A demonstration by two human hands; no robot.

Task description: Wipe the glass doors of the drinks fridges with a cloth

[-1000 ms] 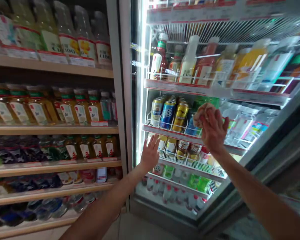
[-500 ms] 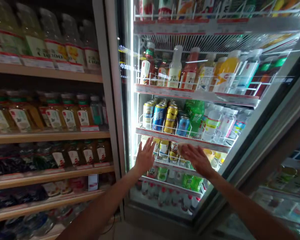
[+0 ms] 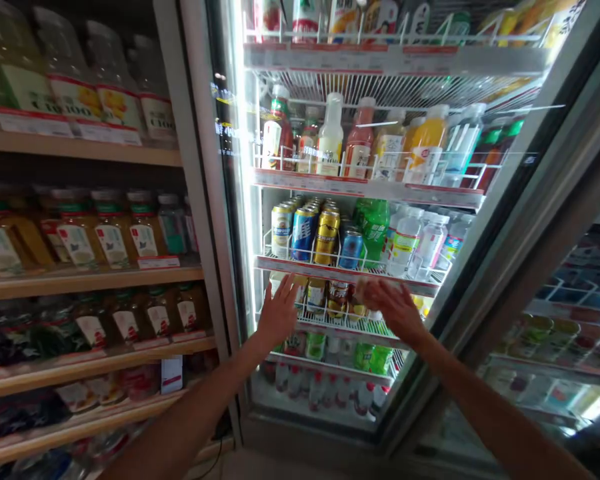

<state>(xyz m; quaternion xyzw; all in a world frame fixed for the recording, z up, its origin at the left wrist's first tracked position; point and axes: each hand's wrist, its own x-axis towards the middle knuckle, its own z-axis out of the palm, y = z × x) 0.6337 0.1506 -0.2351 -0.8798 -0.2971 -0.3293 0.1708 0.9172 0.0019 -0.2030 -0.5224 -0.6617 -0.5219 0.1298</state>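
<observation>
A lit drinks fridge (image 3: pixel 230 220) fills the middle of the view. My left hand (image 3: pixel 279 313) is open with fingers spread, held flat in front of the shelf of small cans (image 3: pixel 330 297). My right hand (image 3: pixel 393 308) lies flat beside it at the same height, pressing a pale beige cloth (image 3: pixel 364 291) under its fingertips. Just above both hands is the shelf with tall cans (image 3: pixel 305 233) and a green bottle (image 3: pixel 373 227). Whether the hands touch glass I cannot tell.
Wooden shelves (image 3: pixel 90 280) of bottled tea and juice stand to the left of the fridge. Juice bottles (image 3: pixel 360 140) line the fridge's upper shelf, and small bottles (image 3: pixel 330 390) sit at its bottom. A grey door frame (image 3: pixel 525 220) slants down the right side, with another cooler (image 3: pixel 555 333) beyond.
My right hand with the cloth has dropped from the tall-can shelf to the small-can shelf, level with my left hand. The left hand has stayed at about the same spot on the fridge.
</observation>
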